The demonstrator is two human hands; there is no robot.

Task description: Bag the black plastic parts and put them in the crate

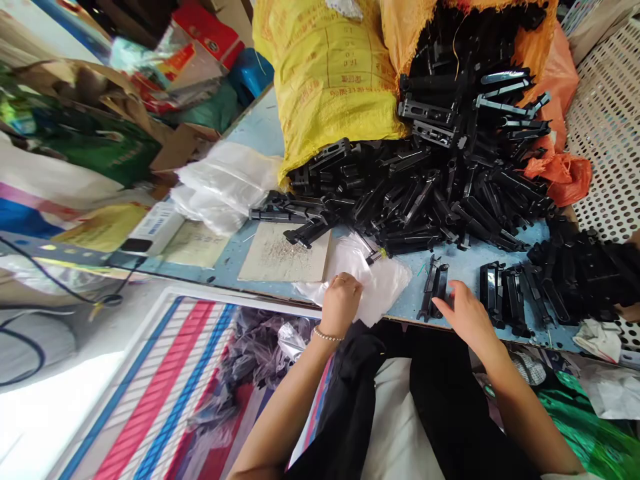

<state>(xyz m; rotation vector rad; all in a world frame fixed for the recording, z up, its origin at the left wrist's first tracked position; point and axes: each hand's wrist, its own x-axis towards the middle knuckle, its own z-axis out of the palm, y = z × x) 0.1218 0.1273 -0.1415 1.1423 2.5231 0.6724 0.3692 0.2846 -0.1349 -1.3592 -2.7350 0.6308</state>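
My left hand [343, 297] is closed, its fingers curled down on a thin white plastic bag [385, 283] at the table's front edge. The fingertips are hidden beneath the hand. To the right, my right hand [467, 312] is open, thumb and forefinger apart and holding nothing. Just left of its fingers, a pair of black plastic parts [434, 288] stands side by side on the table. More long black parts [507, 297] lie in a row on its other side. Behind both hands spreads a large heap of similar black parts [410, 200].
A yellow woven sack [335, 80] and an orange sack [537, 40] stand behind the heap. Left of it are a piece of cardboard [285, 257], crumpled plastic bags [225, 180] and a white box [153, 228]. A perforated white basket [610, 133] rises at right.
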